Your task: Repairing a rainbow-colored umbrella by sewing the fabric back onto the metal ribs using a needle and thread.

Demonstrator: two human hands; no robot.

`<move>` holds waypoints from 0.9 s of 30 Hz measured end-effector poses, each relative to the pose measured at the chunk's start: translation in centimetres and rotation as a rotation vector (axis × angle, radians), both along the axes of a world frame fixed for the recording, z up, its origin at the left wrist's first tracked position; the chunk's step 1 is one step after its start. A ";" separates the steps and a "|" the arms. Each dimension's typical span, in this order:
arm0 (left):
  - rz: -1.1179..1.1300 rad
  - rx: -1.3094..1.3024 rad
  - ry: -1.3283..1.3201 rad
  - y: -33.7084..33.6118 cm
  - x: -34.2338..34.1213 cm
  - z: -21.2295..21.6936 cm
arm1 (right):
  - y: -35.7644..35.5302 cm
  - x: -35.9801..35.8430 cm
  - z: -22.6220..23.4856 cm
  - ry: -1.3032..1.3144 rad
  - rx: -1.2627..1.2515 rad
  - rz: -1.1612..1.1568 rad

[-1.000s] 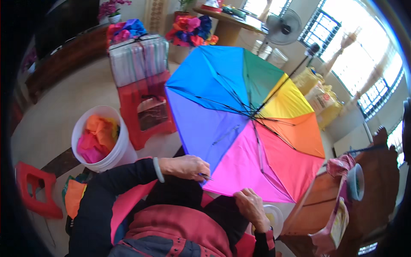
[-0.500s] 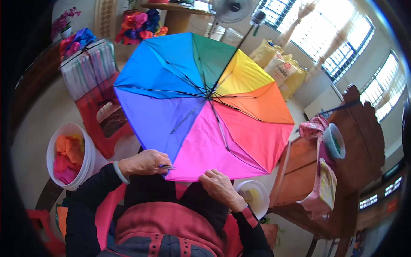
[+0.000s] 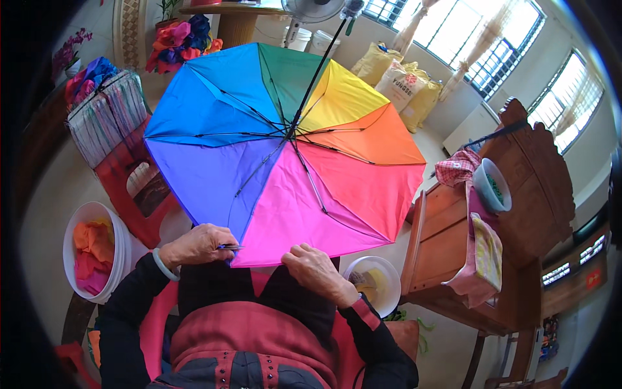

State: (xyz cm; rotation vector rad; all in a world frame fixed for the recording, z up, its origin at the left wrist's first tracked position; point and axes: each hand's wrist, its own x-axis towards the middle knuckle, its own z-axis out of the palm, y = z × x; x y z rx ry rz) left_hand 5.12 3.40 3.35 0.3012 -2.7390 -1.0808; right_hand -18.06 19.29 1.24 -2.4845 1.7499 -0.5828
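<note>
Two hands work at the near rim of the umbrella (image 3: 275,168), which lies open before the person, its inner side and ribs showing. Well left of the umbrella, a bucket (image 3: 124,256) holds bunched cloth. At the umbrella's near left rim is the left hand (image 3: 197,246), its fingers closed round a small tool (image 3: 230,247); what kind is too small to tell. The tip points right, just by the corner where the purple panel (image 3: 207,178) meets the pink panel (image 3: 304,223). A light, steady grip should serve best here, with the tip angled away from the fabric so it snags neither panel nor seam. Right of that corner, the right hand (image 3: 314,269) has its fingers pinched on the umbrella's pink edge. Good tension probably matters most: the edge wants to be taut and flat between the hands, but not pulled so hard that the ribs twist. Just right of the umbrella's near rim, the tub (image 3: 389,292) sits clear of the right wrist, leaving room to work.
</note>
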 end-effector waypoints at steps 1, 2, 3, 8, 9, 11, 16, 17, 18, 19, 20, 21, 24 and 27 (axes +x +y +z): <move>-0.002 -0.003 0.004 0.0 -0.1 0.0 | 0.1 -0.2 0.1 -0.006 0.002 -0.003; -0.002 -0.006 0.007 -0.1 -0.1 0.1 | 0.1 -0.5 0.1 -0.013 0.003 -0.005; 0.008 -0.008 0.000 -0.2 -0.2 0.0 | 0.4 -1.0 0.2 -0.019 0.002 0.005; 0.002 -0.144 -0.154 -1.0 0.0 0.2 | 3.3 -5.9 3.2 0.407 -0.073 -0.464; -0.037 -0.217 -0.276 -1.4 -0.2 0.7 | 3.9 -7.0 3.8 0.489 -0.155 -0.568; -0.067 -0.282 -0.401 -3.1 -1.0 1.3 | 5.3 -9.1 3.7 0.639 -0.159 -0.802; 0.194 -0.344 -0.320 -10.7 -4.6 -0.6 | 6.7 -10.6 1.5 0.365 0.060 -0.701; 0.323 -0.508 -0.331 -11.6 -5.0 -1.3 | 6.7 -10.3 1.0 0.347 0.031 -0.664; 0.329 -0.503 -0.338 -12.3 -5.7 -2.3 | 6.6 -10.0 0.5 0.327 0.003 -0.625; 0.346 -0.376 -0.410 -12.8 -6.6 -3.2 | 6.4 -9.7 0.1 0.310 -0.025 -0.587; 0.361 -0.247 -0.480 -13.1 -7.3 -4.1 | 6.1 -9.4 0.0 0.309 -0.020 -0.579; 0.362 -0.242 -0.487 -12.4 -8.1 -4.8 | 5.8 -9.3 -0.3 0.305 -0.012 -0.563; 0.608 -0.197 -0.420 -8.8 -10.0 -7.0 | 5.4 -8.5 -1.0 0.297 0.016 -0.543; 0.735 -0.022 -0.378 -7.0 -10.8 -8.6 | 5.0 -8.1 -1.6 0.301 0.064 -0.539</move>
